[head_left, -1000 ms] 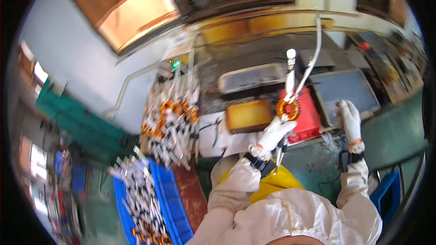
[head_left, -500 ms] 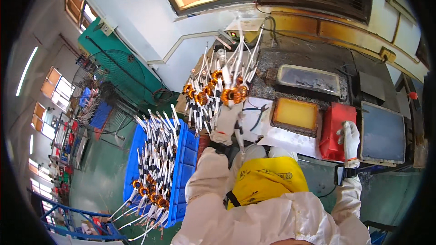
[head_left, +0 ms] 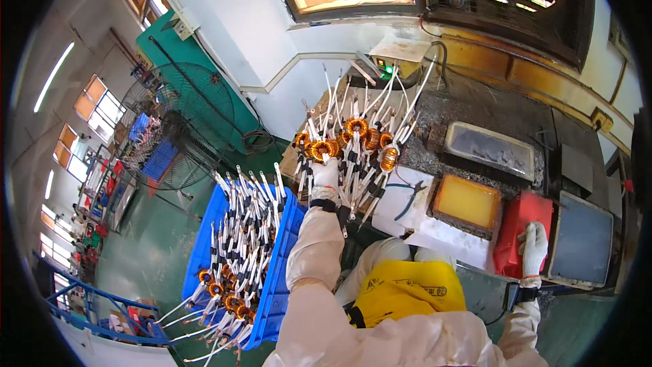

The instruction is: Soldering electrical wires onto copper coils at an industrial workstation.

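Note:
At the left end of the bench my gloved left hand (head_left: 325,175) is closed at a copper-wound ring coil (head_left: 321,150); its fingertips are partly hidden by the coil. Around it lies a pile of similar ring coils (head_left: 356,128) with white sleeved leads that stick up and hang over the bench edge. My gloved right hand (head_left: 533,249) lies open against the right side of a red box (head_left: 517,223), with nothing in it. A blue bin (head_left: 284,258) on my left is heaped with more coils and white leads with black bands.
Blue-handled pliers (head_left: 411,200) lie on white paper left of a tray of yellow material (head_left: 467,202). Behind it is a framed metal-grey bath (head_left: 490,151). A grey-topped tray (head_left: 581,239) stands at the far right. A small lit control box (head_left: 399,56) sits behind the coils; a large fan (head_left: 178,126) stands left.
My left hand has moved left and lowered with its coil onto the pile's left side. My right hand stays at the red box. The whole view has shifted and tilted slightly.

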Tool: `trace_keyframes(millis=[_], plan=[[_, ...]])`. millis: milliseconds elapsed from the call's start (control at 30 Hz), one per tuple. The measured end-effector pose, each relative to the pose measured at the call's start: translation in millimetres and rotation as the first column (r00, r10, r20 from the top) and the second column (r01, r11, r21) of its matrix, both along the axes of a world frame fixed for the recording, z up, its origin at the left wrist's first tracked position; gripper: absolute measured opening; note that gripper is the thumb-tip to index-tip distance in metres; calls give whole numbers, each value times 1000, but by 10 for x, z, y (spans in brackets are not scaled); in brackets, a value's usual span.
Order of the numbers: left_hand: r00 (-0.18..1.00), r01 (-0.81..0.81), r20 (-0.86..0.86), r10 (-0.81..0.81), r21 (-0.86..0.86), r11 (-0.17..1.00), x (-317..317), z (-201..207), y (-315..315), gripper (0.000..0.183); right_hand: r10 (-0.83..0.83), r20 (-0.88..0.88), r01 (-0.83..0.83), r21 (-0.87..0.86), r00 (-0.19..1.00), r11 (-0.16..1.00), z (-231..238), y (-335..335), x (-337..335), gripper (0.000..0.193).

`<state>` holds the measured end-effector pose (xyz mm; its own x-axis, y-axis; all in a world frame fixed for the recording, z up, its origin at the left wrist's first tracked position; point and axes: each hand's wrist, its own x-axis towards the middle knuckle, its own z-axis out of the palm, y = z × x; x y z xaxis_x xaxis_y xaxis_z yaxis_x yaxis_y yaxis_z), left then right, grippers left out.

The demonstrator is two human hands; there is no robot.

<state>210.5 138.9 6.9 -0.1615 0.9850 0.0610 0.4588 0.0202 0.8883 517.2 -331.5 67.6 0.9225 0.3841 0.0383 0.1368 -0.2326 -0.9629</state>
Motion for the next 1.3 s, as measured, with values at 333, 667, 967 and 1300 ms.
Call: trace_keyframes(millis=[333, 667, 967, 1300], plan=[[984, -106, -139, 110, 41, 994, 513, 187, 62, 49, -61, 62, 67, -100, 996, 993, -106, -39, 56, 19], [924, 11, -383, 2, 32, 999, 282, 138, -15, 63, -66, 76, 74, -108, 995, 991, -65, 3, 22, 22], [957, 171, -234, -170, -18, 985, 89, 110, -105, 63, -50, 63, 55, -69, 997, 996, -121, -17, 56, 23], [979, 137, -175, -104, 187, 973, -28, 187, -569, 61, -32, 40, 33, -38, 999, 999, -138, -56, 118, 24]])
